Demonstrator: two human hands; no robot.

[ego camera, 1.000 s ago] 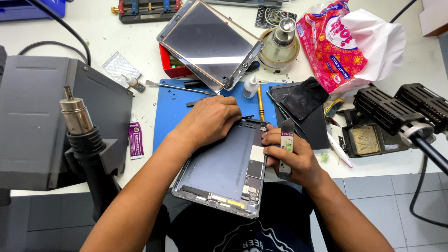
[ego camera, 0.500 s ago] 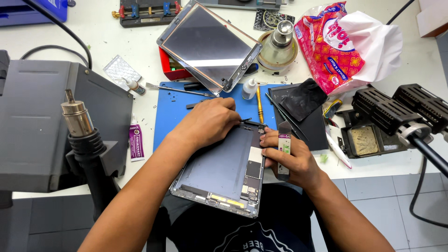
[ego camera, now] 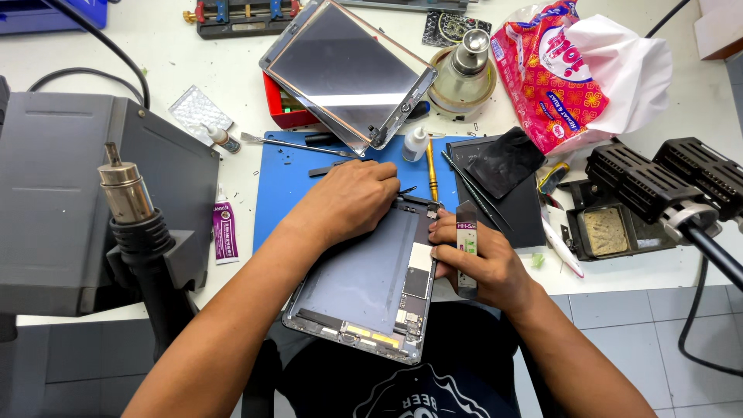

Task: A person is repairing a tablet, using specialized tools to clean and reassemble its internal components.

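Detached glass screen (ego camera: pixel 348 73) leans beside red-and-white plastic bag (ego camera: pixel 576 73).

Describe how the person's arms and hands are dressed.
Both forearms are bare with no sleeves in view. The left hand and right hand wear no gloves, and no rings, watch or bands are visible. Fingernails look short.

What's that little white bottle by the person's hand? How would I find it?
Start at the blue mat on the white table. Along the mat's far edge, just past the left hand, the small white bottle stands beside the detached tablet screen. Unlike the yellow-handled tool lying next to it, it stands upright and has a pale cap.
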